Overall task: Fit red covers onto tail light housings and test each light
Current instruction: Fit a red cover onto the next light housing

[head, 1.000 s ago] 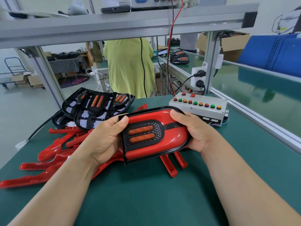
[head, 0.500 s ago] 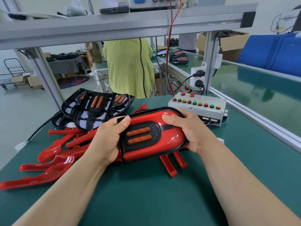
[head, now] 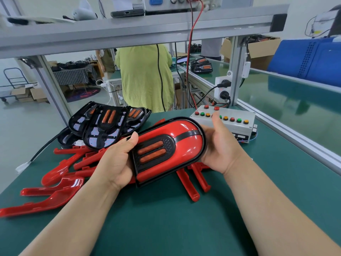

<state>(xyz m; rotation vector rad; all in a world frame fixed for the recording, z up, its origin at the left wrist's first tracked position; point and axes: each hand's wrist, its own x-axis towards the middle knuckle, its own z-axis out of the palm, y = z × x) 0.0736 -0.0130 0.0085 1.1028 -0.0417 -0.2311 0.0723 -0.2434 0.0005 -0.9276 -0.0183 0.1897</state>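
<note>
Above the green worktop (head: pixel 184 228), just in front of my chest, I hold 1 tail light (head: pixel 166 150) lifted off the surface between both hands. My left hand (head: pixel 116 163) is clamped on its flat, squared end, thumb over the top face and fingers underneath. My right hand (head: pixel 221 150) cups the rounded end with the palm against it and the thumb lifted clear; the fingers are hidden behind the light, so I cannot tell whether they curl round it. The red cover (head: pixel 186 143) looks seated inside the black housing rim (head: pixel 202 154), so I judge this to be the final check of the fit before testing. To do it well I would press round the rim bit by bit, look for any gap or raised corner, keep my thumbs off the 2 orange lens bars (head: pixel 150 152), and support the back so the housing does not flex. The light's long axis runs from near-left to far-right, face tilted up towards me, its rounded end pointing at the button test box (head: pixel 232 124). Loose red covers (head: pixel 55 189) and bare black housings (head: pixel 107 126) lie to my left.
</note>
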